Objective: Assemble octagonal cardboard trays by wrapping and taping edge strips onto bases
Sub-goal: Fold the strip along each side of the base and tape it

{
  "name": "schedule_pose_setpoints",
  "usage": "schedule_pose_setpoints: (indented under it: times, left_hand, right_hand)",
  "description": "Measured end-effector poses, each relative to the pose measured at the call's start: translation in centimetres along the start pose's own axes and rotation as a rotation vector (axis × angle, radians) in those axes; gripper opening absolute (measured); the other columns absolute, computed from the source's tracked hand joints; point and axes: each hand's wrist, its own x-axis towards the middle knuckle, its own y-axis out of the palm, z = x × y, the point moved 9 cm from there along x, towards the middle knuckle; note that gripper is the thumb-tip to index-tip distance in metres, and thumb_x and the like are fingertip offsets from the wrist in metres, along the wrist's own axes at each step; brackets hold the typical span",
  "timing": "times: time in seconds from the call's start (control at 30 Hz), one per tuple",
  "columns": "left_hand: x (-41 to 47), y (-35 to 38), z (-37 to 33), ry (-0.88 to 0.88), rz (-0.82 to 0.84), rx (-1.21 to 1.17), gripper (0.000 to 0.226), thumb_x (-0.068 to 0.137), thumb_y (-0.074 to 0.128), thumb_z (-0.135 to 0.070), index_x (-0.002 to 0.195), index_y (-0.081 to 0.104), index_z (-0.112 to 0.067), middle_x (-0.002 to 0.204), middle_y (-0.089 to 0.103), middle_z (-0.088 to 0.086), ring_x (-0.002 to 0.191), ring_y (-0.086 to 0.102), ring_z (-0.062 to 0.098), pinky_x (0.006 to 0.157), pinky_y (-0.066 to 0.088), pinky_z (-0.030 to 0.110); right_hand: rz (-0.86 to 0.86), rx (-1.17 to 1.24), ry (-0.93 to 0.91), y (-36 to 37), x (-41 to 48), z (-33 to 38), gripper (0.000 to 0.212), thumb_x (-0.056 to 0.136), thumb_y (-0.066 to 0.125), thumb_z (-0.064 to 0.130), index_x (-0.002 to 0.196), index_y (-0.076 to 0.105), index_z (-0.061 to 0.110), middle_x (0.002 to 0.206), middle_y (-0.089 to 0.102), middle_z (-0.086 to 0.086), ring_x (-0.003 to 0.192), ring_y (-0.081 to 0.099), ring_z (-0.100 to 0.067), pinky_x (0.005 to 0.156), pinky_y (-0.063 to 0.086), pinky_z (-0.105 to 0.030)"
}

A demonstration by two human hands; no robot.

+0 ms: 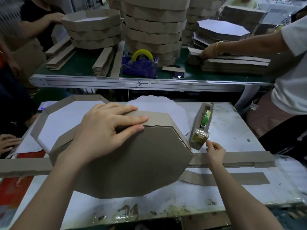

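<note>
**Tray held on edge as hand goes for the tape**

A person's left hand (109, 128) presses flat on a half-built octagonal tray (129, 163), tipped brown side up on the white worktop (232, 193) — fingers spread over the seam where the edge strip (159, 119) meets the base, the grip open and pinning rather than clasping. The right hand (215, 152) sits at the front of a cardboard-clad tape dispenser (201, 125) holding a green roll, thumb and forefinger pinched close at the cutter; whether tape is between them cannot be told.

Behind the tilted tray lies a finished tray (66, 117), walls up, white floor showing, nothing in it. A stack of white base sheets (157, 105) lies beside it. Loose flat strips (235, 159) run across the worktop under and beside the right wrist.

On the green worktop (79, 63) beyond, finished trays stand nested in tall stacks (152, 25), a blue dispenser (139, 66) carries a yellow roll, and a phone (177, 72) lies next to it — other workers' arms handle cardboard at both ends.
</note>
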Motion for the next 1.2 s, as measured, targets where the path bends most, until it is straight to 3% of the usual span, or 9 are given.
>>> schedule_pose_setpoints:
  times: [0.17,0.27,0.33,0.4,0.5,0.57,0.77,1.07,1.2]
  left_hand:
    - [-0.4,-0.1,-0.1,0.005,0.026,0.019,0.042,0.089,0.035,-0.062,0.121,0.059,-0.049,0.127,0.063,-0.012,0.118,0.056,0.015,0.09,0.045,0.041]
    - [-1.4,-0.5,0.4,-0.004,0.016,0.031,0.044,0.09,0.034,-0.061,0.124,0.057,-0.047,0.128,0.063,-0.009,0.117,0.057,0.018,0.09,0.044,0.04]
    - [-2.3,-0.9,1.2,-0.011,0.01,0.035,0.044,0.09,0.034,-0.06,0.127,0.053,-0.045,0.128,0.063,-0.007,0.115,0.058,0.021,0.089,0.044,0.041]
    - [-3.5,-1.3,2.2,-0.018,-0.006,0.037,0.043,0.091,0.034,-0.058,0.128,0.051,-0.043,0.129,0.063,-0.006,0.114,0.059,0.023,0.088,0.042,0.039]
    - [-5.4,-1.9,3.8,-0.043,-0.016,0.034,0.042,0.094,0.033,-0.054,0.131,0.048,-0.044,0.131,0.061,-0.005,0.115,0.057,0.022,0.088,0.037,0.034]
    - [-6.4,-2.3,4.1,-0.041,-0.002,0.035,0.041,0.095,0.032,-0.051,0.133,0.046,-0.045,0.134,0.059,-0.005,0.116,0.055,0.022,0.089,0.036,0.034]
    - [-7.0,-2.9,3.0,-0.013,-0.001,-0.115,0.037,0.091,0.04,-0.051,0.123,0.056,-0.044,0.133,0.059,-0.005,0.115,0.056,0.023,0.092,0.04,0.036]
    - [-7.2,-3.3,2.7,0.022,-0.027,-0.195,0.033,0.087,0.056,-0.04,0.12,0.058,-0.042,0.131,0.061,-0.005,0.114,0.057,0.022,0.092,0.042,0.042]
    - [-7.7,-3.6,2.7,0.032,-0.057,-0.22,0.033,0.086,0.059,-0.039,0.119,0.06,-0.041,0.131,0.06,-0.005,0.113,0.057,0.021,0.092,0.042,0.039]
  right_hand:
    - [-0.001,0.072,-0.131,1.2,-4.0,5.9,0.014,0.097,0.063,0.02,0.091,0.073,0.012,0.09,0.072,-0.005,0.09,0.065,-0.022,0.087,0.057,-0.041]
    - [0.158,0.163,-0.179,3.4,-8.0,11.2,0.009,0.096,0.066,0.022,0.099,0.074,0.02,0.068,0.068,0.016,0.064,0.057,-0.008,0.062,0.054,-0.019]
    - [0.304,0.219,-0.185,4.9,-11.3,14.7,0.044,0.095,0.068,0.021,0.137,0.058,0.013,0.063,0.068,0.011,0.047,0.046,-0.006,0.049,0.046,-0.018]
    - [0.425,0.287,-0.198,5.8,-14.7,17.9,0.069,0.094,0.069,0.02,0.153,0.034,0.012,0.067,0.072,0.005,0.043,0.041,-0.006,0.047,0.043,-0.019]
    - [0.509,0.379,-0.281,5.8,-19.9,22.1,0.042,0.094,0.068,0.018,0.134,0.058,0.027,0.08,0.076,-0.002,0.041,0.037,-0.007,0.044,0.039,-0.018]
    - [0.642,0.463,-0.277,6.6,-23.4,23.9,0.022,0.095,0.064,0.009,0.113,0.07,0.02,0.091,0.077,-0.006,0.039,0.036,-0.007,0.041,0.035,-0.017]
    - [0.962,0.5,-0.21,8.1,-31.7,25.3,0.03,0.097,0.047,-0.002,0.097,0.075,0.008,0.108,0.075,-0.008,0.036,0.035,-0.003,0.036,0.029,-0.013]
    - [0.888,0.442,-0.119,6.4,-32.9,22.6,0.029,0.097,0.044,-0.002,0.099,0.073,0.002,0.103,0.076,-0.006,0.035,0.031,-0.003,0.035,0.024,-0.014]
    - [0.469,-0.017,-0.673,3.9,-30.2,24.7,0.023,0.099,0.055,0.012,0.111,0.072,0.021,0.09,0.068,0.012,0.057,0.051,-0.004,0.053,0.04,-0.011]
